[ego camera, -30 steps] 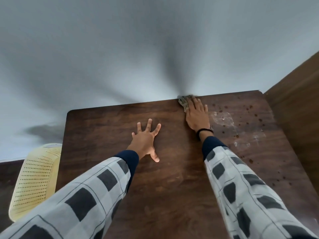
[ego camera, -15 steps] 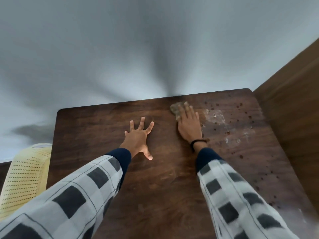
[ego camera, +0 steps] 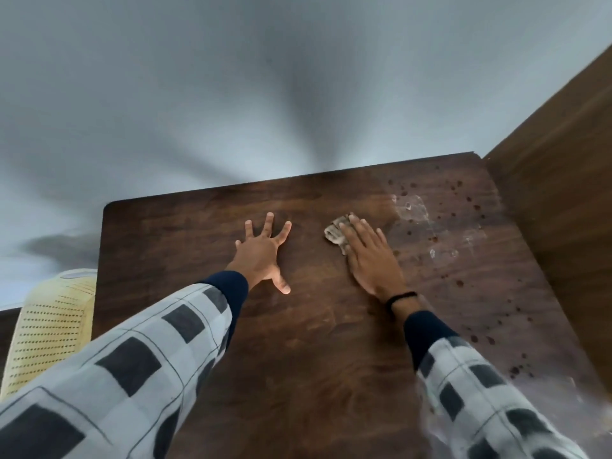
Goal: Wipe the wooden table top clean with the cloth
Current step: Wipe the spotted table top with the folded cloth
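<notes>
Right hand [ego camera: 371,256] flat, pressing cloth [ego camera: 336,234] on table [ego camera: 314,359]; left hand [ego camera: 261,256] splayed, empty. Risk: stroke misses spots [ego camera: 463,207] right of frame, stains remain.

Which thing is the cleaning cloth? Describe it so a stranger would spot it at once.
Find the dark wooden table top filling the lower picture. The right hand, wearing a black wristband, presses flat on it, and the cloth sticks out under its fingertips. It is a small crumpled pale wad, unlike the flat whitish smear nearby.
</notes>
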